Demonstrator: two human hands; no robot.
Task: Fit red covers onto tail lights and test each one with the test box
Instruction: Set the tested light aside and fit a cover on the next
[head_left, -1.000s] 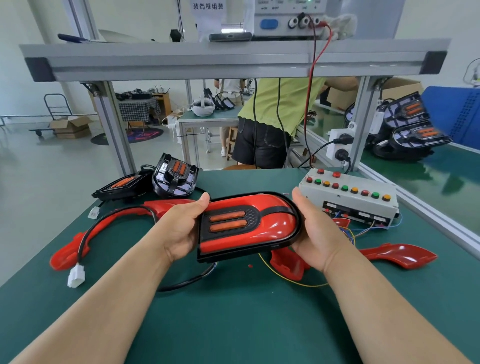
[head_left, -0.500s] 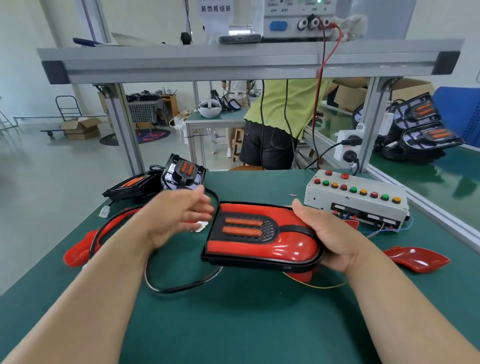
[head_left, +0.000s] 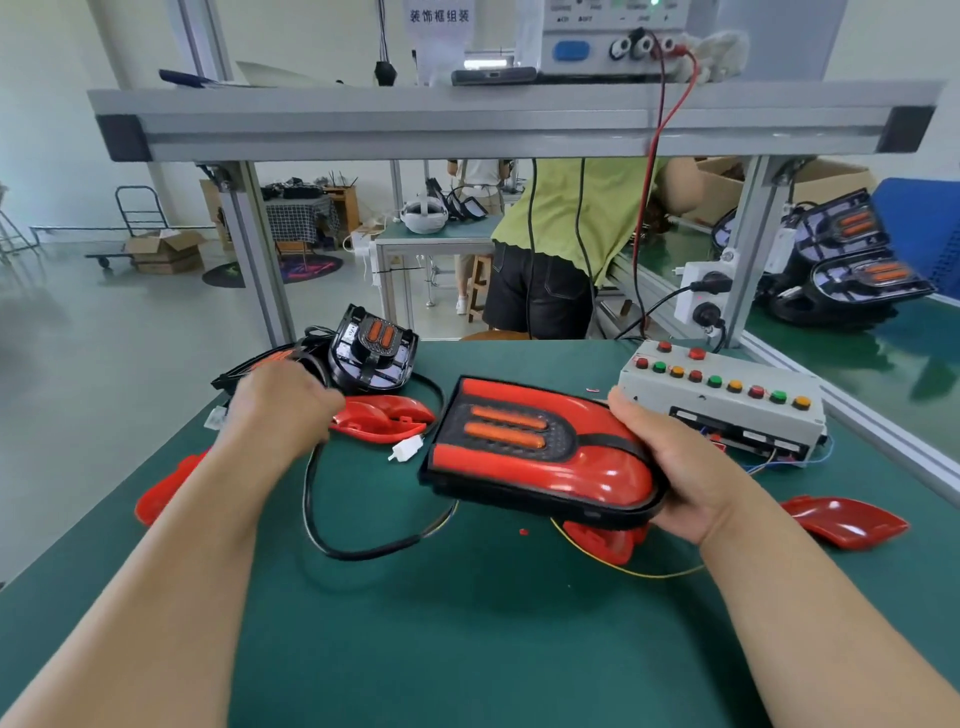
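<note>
My right hand (head_left: 670, 467) grips the right end of a tail light (head_left: 540, 457) with a red cover fitted, holding it tilted just above the green table (head_left: 467, 623). Its black cable (head_left: 353, 551) loops to a white connector (head_left: 408, 448) lying on the mat. My left hand (head_left: 280, 410) is at the back left, its fingers bent down beside a loose red cover (head_left: 384, 418); what it touches is hidden. Two bare black tail lights (head_left: 374, 353) sit just beyond it. The grey test box (head_left: 727, 410) with coloured buttons stands at the right.
More red covers lie at the left edge (head_left: 166, 493), under the held light (head_left: 602, 540) and at the right (head_left: 847, 522). An aluminium shelf (head_left: 467, 124) spans overhead with a power supply (head_left: 613, 36). A person (head_left: 571, 218) stands behind the bench.
My left hand let go of the tail light and moved left and back toward the loose red cover. My right hand now holds the light alone, shifted right.
</note>
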